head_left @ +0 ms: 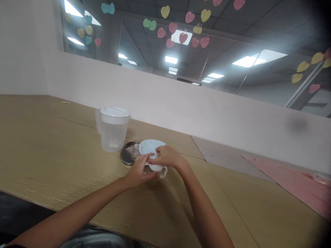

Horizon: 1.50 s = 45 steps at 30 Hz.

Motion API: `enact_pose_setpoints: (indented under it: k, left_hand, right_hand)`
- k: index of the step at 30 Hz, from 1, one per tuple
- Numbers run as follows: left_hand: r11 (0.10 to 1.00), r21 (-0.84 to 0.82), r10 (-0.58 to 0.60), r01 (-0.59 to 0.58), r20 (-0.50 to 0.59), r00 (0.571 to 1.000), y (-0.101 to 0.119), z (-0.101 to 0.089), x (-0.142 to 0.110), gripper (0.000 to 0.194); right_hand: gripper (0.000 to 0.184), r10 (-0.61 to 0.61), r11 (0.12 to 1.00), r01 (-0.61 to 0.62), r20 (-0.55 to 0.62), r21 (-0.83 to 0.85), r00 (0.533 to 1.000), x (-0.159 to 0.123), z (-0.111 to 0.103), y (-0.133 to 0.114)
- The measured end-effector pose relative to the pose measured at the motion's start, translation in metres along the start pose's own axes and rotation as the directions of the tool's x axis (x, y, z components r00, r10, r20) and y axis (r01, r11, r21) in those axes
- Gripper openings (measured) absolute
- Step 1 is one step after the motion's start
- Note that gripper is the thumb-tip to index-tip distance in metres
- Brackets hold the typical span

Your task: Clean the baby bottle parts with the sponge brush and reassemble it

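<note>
Bare forearms rise from the lower edge of the view, the left forearm slanting in low and the right forearm climbing more steeply. They meet over a small clear cup, with a white plastic collar at its top and a white loop handle on the right. The left hand wraps the near side, its fingers curled closed around the collar. The right hand comes over the top, its fingers pressing down on the same piece. Both grips sit close together at the rim, a steady way to work on so small a piece. The cup stands low on the wooden surface, though whether its base touches is hidden.

Just behind the hands lies a shallow white dish, tilted against a dark round metal lid, and a small glass sits on that lid. Farther left stands a plastic pitcher with a white lid.
</note>
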<state>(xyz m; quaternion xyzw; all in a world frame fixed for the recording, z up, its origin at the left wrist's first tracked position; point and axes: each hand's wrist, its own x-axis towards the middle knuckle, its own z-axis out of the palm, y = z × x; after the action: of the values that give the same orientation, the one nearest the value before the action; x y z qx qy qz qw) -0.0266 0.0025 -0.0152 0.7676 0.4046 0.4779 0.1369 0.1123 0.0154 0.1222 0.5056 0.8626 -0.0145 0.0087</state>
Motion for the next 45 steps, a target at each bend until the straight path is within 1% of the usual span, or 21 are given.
enact_pose_setpoints:
  k: [2, 4, 6, 8, 10, 13, 15, 18, 20, 23, 25, 27, 28, 30, 31, 32, 34, 37, 40, 42, 45]
  left_hand:
    - [1.0, 0.004, -0.001, 0.0, 0.013, 1.0, -0.001, 0.0, 0.001, 0.065]
    - [1.0, 0.008, -0.006, 0.006, 0.017, 1.0, -0.002, 0.0, 0.001, 0.066]
    - [1.0, 0.004, -0.018, 0.018, 0.009, 1.0, -0.002, 0.0, 0.001, 0.066]
    - [0.999, -0.006, -0.032, 0.032, 0.001, 1.0, -0.002, 0.0, 0.001, 0.067]
    - [0.999, -0.013, -0.05, 0.05, -0.007, 0.999, 0.0, 0.001, 0.001, 0.067]
    - [0.998, -0.016, -0.062, 0.062, -0.01, 0.998, 0.001, 0.003, 0.001, 0.066]
    - [0.998, -0.024, -0.062, 0.062, -0.012, 0.998, 0.001, 0.005, 0.001, 0.067]
    - [0.996, -0.042, -0.075, 0.074, -0.02, 0.997, 0.0, 0.006, 0.0, 0.07]
    - [0.995, -0.054, -0.083, 0.082, -0.02, 0.996, -0.003, 0.006, 0.0, 0.077]
    - [0.995, -0.086, -0.047, 0.045, -0.021, 0.999, -0.011, 0.001, 0.001, 0.084]
    - [0.994, -0.11, -0.02, 0.011, -0.075, 0.997, -0.019, -0.004, 0.004, 0.073]
    - [0.992, -0.123, -0.028, 0.004, -0.19, 0.981, -0.029, -0.013, 0.008, 0.056]
    - [0.993, -0.117, -0.044, 0.014, -0.255, 0.966, -0.034, -0.017, 0.01, 0.05]
    - [0.996, -0.054, -0.079, 0.064, -0.348, 0.934, -0.045, -0.027, 0.015, 0.042]
    - [0.994, 0.014, -0.092, 0.104, -0.365, 0.927, -0.05, -0.031, 0.017, 0.04]
    - [0.986, 0.1, -0.093, 0.136, -0.351, 0.932, -0.055, -0.035, 0.019, 0.038]
    - [0.948, 0.267, -0.096, 0.175, -0.282, 0.955, -0.063, -0.039, 0.022, 0.037]
    - [0.88, 0.424, -0.136, 0.213, -0.205, 0.969, -0.072, -0.039, 0.022, 0.037]
    - [0.829, 0.5, -0.174, 0.252, -0.198, 0.965, -0.075, -0.036, 0.02, 0.035]
    - [0.818, 0.515, -0.182, 0.256, -0.19, 0.965, -0.076, -0.035, 0.018, 0.034]
    - [0.825, 0.497, -0.205, 0.269, -0.18, 0.962, -0.075, -0.036, 0.018, 0.031]
  right_hand:
    - [0.048, -0.044, 0.998, 0.043, 0.024, 0.043, 0.999, -0.002, -0.002, 0.004]
    - [0.044, -0.13, 0.987, 0.125, 0.046, 0.102, 0.99, -0.004, -0.004, 0.009]
    - [0.04, -0.214, 0.967, 0.205, 0.046, 0.151, 0.976, -0.005, -0.005, 0.012]
    - [0.038, -0.245, 0.96, 0.238, 0.034, 0.149, 0.969, -0.005, -0.004, 0.012]
    - [0.036, -0.226, 0.971, 0.223, 0.018, 0.087, 0.974, -0.005, -0.003, 0.009]
    - [0.032, -0.163, 0.986, 0.164, 0.007, -0.033, 0.987, -0.004, -0.001, 0.001]
    - [0.032, -0.13, 0.989, 0.131, 0.014, -0.066, 0.991, -0.004, 0.0, -0.002]
    - [0.034, -0.11, 0.993, 0.11, 0.018, -0.03, 0.994, -0.005, -0.001, -0.002]
    - [0.036, -0.112, 0.993, 0.112, 0.014, 0.028, 0.994, -0.006, -0.002, 0.0]
    - [0.04, -0.127, 0.987, 0.123, 0.033, 0.102, 0.991, -0.007, -0.004, 0.005]
    - [0.046, -0.131, 0.983, 0.123, 0.05, 0.135, 0.99, -0.006, -0.003, 0.008]
    - [0.052, -0.134, 0.979, 0.123, 0.057, 0.162, 0.989, -0.005, -0.003, 0.01]
    - [0.056, -0.135, 0.978, 0.123, 0.059, 0.17, 0.989, -0.005, -0.002, 0.01]
    - [0.062, -0.135, 0.976, 0.122, 0.064, 0.18, 0.989, -0.004, -0.002, 0.011]
    - [0.065, -0.134, 0.975, 0.12, 0.069, 0.185, 0.989, -0.004, -0.002, 0.012]
    - [0.068, -0.135, 0.974, 0.118, 0.076, 0.195, 0.988, -0.005, -0.003, 0.013]
    - [0.072, -0.138, 0.968, 0.114, 0.094, 0.222, 0.986, -0.006, -0.004, 0.014]
    - [0.077, -0.15, 0.96, 0.119, 0.107, 0.253, 0.983, -0.007, -0.005, 0.017]
    - [0.079, -0.163, 0.953, 0.128, 0.107, 0.275, 0.981, -0.008, -0.006, 0.019]
    - [0.078, -0.166, 0.946, 0.13, 0.099, 0.298, 0.981, -0.009, -0.007, 0.019]
    - [0.068, -0.181, 0.923, 0.161, 0.026, 0.35, 0.983, -0.01, -0.01, 0.016]
